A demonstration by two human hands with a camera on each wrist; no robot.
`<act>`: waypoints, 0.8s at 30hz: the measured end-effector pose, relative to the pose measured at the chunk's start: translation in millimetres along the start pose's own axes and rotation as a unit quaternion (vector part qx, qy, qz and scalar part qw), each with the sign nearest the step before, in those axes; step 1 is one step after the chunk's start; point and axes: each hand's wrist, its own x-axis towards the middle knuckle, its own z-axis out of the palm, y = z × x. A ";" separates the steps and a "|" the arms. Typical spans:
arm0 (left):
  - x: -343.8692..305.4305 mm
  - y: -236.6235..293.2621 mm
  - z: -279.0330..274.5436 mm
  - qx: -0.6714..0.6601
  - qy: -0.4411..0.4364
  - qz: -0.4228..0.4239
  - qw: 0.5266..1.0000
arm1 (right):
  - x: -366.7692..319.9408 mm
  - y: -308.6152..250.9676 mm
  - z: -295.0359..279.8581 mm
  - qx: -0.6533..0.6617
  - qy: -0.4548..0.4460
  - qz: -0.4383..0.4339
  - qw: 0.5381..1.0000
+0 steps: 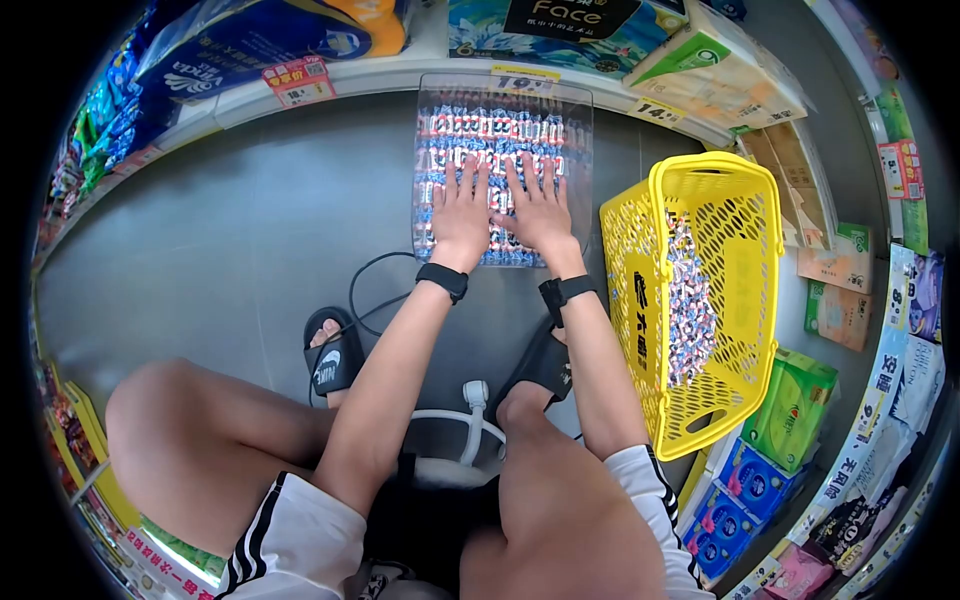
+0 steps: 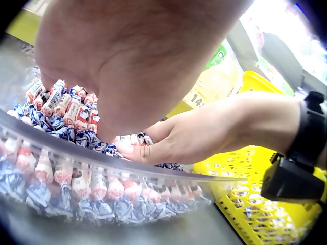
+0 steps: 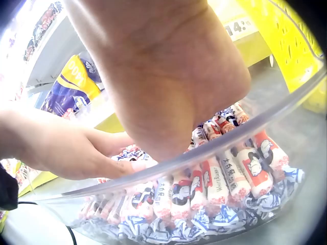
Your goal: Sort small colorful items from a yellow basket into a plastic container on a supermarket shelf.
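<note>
A clear plastic box (image 1: 424, 100) stands on the floor, filled with rows of wrapped White Rabbit candies (image 1: 500, 124). Inside it, my left hand (image 1: 462, 217) rests on the candies with straight fingers pointing to the far side. Close beside it, my right hand (image 1: 538, 214) lies on the same layer, fingers spread, its thumb toward the left hand. In the left wrist view, the candies (image 2: 71, 109) sit in tidy rows behind the box rim (image 2: 102, 166). Through the box wall in the right wrist view, upright candies (image 3: 214, 184) show. My fingertips are hidden in both wrist views.
Right of the box stands a yellow basket (image 1: 625, 230) holding many loose candies (image 1: 690, 310). Shelves with tissue packs (image 1: 580, 40) run along the back; green packs (image 1: 790, 408) and blue packs (image 1: 722, 530) lie at the right. A dark cable (image 1: 358, 285) loops over the floor near my sandalled foot.
</note>
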 end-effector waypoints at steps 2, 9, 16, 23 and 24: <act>-1.8 0.6 0.2 -0.010 0.014 0.001 1.000 | 0.9 2.0 1.4 -0.005 0.000 -0.006 1.000; 0.2 11.5 -8.2 -0.025 0.026 -0.026 0.999 | 0.0 1.7 1.2 -0.017 0.007 -0.013 1.000; 3.9 6.0 -8.4 -0.004 0.006 -0.032 0.999 | 0.3 0.2 -1.0 0.008 0.000 -0.006 1.000; 5.7 -0.9 -18.3 -0.042 0.010 -0.027 0.999 | 0.8 -2.5 -8.2 0.001 -0.015 -0.002 1.000; 4.8 -0.8 -18.5 -0.043 0.011 -0.030 0.999 | -0.1 -2.4 -7.9 0.002 -0.015 -0.002 1.000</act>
